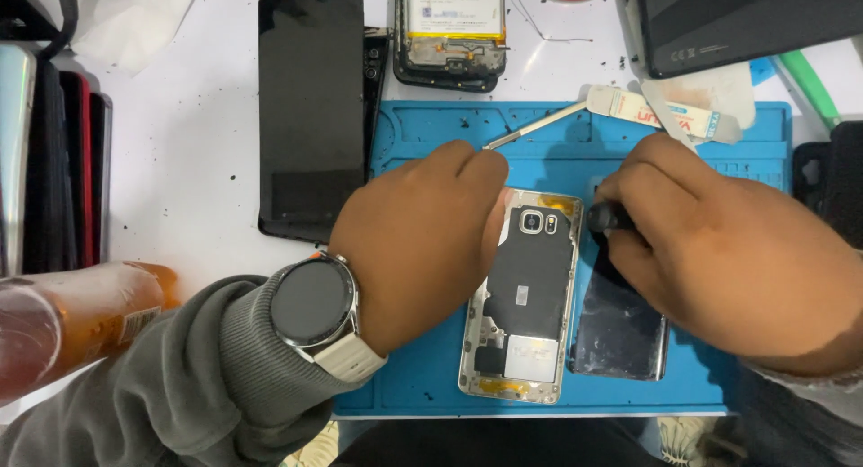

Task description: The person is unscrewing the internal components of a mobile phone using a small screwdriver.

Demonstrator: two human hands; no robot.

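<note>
Nearest the camera: grey knit sleeve [153, 377] with a round dark wristwatch [313, 305] on a pale strap.

Left hand [422, 242]: fingers curled shut around thin metal tweezers [535, 125], whose shaft rises up and to the right past the knuckles. The hand rests against the left edge of the opened phone.

Opened phone [526, 296]: silver-framed, back removed, camera module at the top, dark shielding and a pale panel showing. It lies upright in the middle of the blue work mat [422, 377].

Glass back cover [620, 328]: dark, just right of the phone, partly under the right hand.

Right hand [728, 251]: fingers closed around a black tool handle [607, 217], at the phone's upper right corner.

Left edge: orange translucent bottle [81, 319], lying on its side; an upright row of dark and red slabs [63, 175]. A strip of bare mat shows between the phone and the mat's near edge.

Farther: white, speckled tabletop [198, 134]; large black screen panel [310, 116] touching the mat's left side; a second opened phone with exposed battery [449, 31] beyond the mat; pale plastic pry cards [665, 112] on the mat's far edge; dark box [746, 22] at the far right.
</note>
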